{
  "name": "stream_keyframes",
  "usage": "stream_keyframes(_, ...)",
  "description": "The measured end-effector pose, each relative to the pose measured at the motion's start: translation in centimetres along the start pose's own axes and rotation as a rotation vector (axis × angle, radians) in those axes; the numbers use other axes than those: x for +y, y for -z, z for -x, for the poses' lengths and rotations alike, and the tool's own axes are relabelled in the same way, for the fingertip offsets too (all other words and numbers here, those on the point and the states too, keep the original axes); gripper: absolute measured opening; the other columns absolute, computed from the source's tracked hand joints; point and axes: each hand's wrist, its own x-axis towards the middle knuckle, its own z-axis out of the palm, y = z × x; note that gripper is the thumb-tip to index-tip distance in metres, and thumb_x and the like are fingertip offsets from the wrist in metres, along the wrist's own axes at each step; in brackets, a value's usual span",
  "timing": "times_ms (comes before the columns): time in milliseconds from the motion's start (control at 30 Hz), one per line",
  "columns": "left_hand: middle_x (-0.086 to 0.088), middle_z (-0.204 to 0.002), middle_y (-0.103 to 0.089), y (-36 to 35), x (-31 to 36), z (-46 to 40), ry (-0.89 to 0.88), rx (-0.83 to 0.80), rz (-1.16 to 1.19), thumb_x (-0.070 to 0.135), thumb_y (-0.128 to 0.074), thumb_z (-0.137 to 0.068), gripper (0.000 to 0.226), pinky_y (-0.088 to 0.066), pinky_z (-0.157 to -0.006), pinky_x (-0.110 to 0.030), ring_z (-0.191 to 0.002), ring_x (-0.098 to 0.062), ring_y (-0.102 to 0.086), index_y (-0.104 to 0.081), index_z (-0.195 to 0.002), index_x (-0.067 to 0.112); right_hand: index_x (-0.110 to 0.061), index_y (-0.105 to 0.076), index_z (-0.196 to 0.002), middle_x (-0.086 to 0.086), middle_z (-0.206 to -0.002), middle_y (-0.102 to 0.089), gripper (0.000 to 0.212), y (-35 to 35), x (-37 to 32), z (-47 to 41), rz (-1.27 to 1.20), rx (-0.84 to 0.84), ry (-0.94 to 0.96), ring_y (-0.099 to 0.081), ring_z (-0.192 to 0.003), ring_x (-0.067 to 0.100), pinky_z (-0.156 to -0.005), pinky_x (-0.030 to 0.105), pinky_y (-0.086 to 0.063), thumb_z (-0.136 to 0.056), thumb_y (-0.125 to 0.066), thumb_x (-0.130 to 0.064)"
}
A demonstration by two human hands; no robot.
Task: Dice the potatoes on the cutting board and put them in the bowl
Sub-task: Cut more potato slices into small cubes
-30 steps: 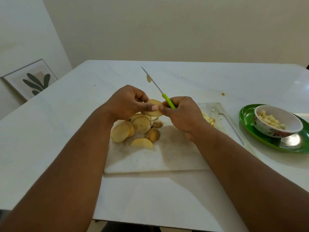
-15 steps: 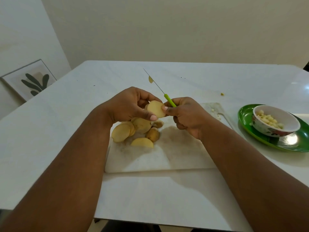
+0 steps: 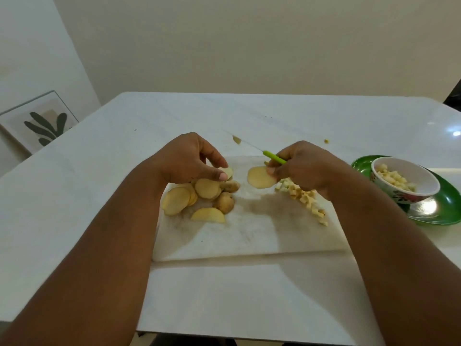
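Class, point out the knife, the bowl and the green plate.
knife [image 3: 274, 158]: head view, green handle.
bowl [image 3: 421, 188]: head view, near rim.
green plate [image 3: 446, 208]: head view, bare right part.

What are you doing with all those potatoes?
A person is dicing potatoes on a white cutting board. The right hand holds a green-handled knife and pinches one potato slice. The left hand picks another slice from the pile of slices. Some cubes lie on the board, and more already sit in the bowl on a green plate.
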Motion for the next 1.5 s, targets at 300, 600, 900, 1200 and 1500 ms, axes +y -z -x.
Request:
stream_keyframes(300, 0.024, -0.099, -0.071, -4.1, 3.3, -0.4, 0.006, -0.089, -0.16, 0.062, -0.088, -0.067, 0.056, -0.047, -0.074, -0.02, -0.094, 0.005, -0.061, -0.075, -0.116, 0.039, -0.018, -0.075, -0.088, 0.002, -0.074, -0.072, 0.022, -0.8, -1.0, 1.1, 0.225, 0.035, -0.005, -0.067, -0.064, 0.017, -0.055, 0.027, -0.052, -0.086, -0.074, -0.04)
stream_keyframes(600, 0.027, -0.109, -0.062, -4.4, 3.6, -0.7, -0.128, 0.198, -0.211, 0.055, -0.082, -0.078, 0.041, -0.04, -0.089, -0.026, -0.11, -0.001, -0.05, -0.07, -0.116, 0.046, -0.032, -0.074, -0.093, -0.01, -0.053, -0.062, 0.014, 1.1, 0.3, 7.2, 0.128, 0.131, -0.01, -0.053, -0.043, 0.005, -0.045, 0.021, -0.038, -0.094, -0.063, -0.04)
stream_keyframes(900, 0.025, -0.094, -0.075, -5.1, 4.8, -0.6, -0.261, -0.029, 0.033, 0.051, -0.091, -0.068, 0.04, -0.053, -0.086, -0.025, -0.097, 0.004, -0.065, -0.08, -0.105, 0.042, -0.029, -0.075, -0.096, 0.007, -0.056, -0.054, 0.011, 0.5, 2.6, 10.2, -0.167, 0.13, -0.028, -0.042, -0.05, 0.013, -0.052, 0.031, -0.036, -0.093, -0.067, -0.035)
stream_keyframes(1200, 0.03, -0.088, -0.071, -5.8, 4.7, -1.6, -0.336, 0.095, -0.003, 0.045, -0.087, -0.076, 0.025, -0.048, -0.083, -0.017, -0.094, 0.01, -0.063, -0.081, -0.099, 0.039, -0.033, -0.076, -0.098, 0.013, -0.067, -0.063, 0.011, 2.0, 3.3, 10.9, -0.104, 0.139, -0.021, -0.055, -0.064, 0.029, -0.064, 0.036, -0.044, -0.092, -0.067, -0.038)
stream_keyframes(1500, 0.021, -0.087, -0.071, -5.6, 3.8, -2.1, -0.236, 0.246, -0.012, 0.043, -0.077, -0.089, 0.012, -0.051, -0.08, -0.025, -0.091, -0.003, -0.063, -0.081, -0.094, 0.033, -0.035, -0.069, -0.11, -0.018, -0.05, -0.057, 0.016, 0.9, 3.6, 12.0, 0.13, 0.315, -0.037, -0.054, -0.045, 0.0, -0.051, 0.023, -0.036, -0.095, -0.062, -0.036)
